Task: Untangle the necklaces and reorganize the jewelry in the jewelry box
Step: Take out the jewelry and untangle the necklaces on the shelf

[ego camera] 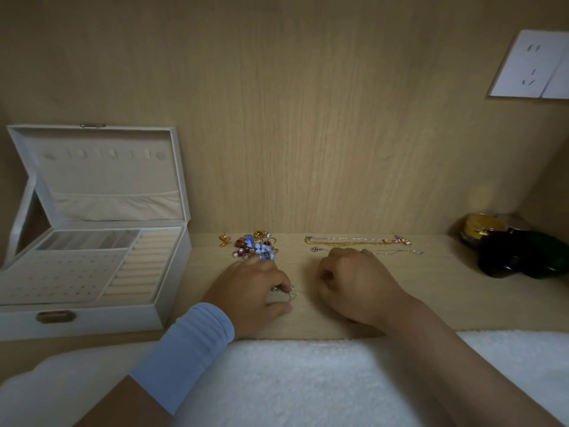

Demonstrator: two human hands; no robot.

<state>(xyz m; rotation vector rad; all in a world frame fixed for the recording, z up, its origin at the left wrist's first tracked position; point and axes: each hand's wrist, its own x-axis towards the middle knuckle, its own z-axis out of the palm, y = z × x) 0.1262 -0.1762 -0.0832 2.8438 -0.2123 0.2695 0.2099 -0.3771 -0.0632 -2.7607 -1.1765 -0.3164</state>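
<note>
White fluffy cloth (pixel 308 383) lies nearest us, along the desk's (pixel 431 291) front edge. One open jewelry box (pixel 92 266) stands at the left edge. Our two hands rest mid-desk: the left hand (pixel 255 291) pinches one thin silver chain (pixel 288 292), the right hand (pixel 354 285) is curled shut, on what we cannot tell. Along the back edge lie one heap of trinkets (pixel 255 246) and three straightened necklaces (pixel 357 241). Two dark jars (pixel 517 254) sit in the back right corner.

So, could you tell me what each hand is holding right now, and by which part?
The left hand pinches a thin silver chain between its fingertips; which part cannot be told. The right hand is a closed fist, with nothing visible inside it.
</note>
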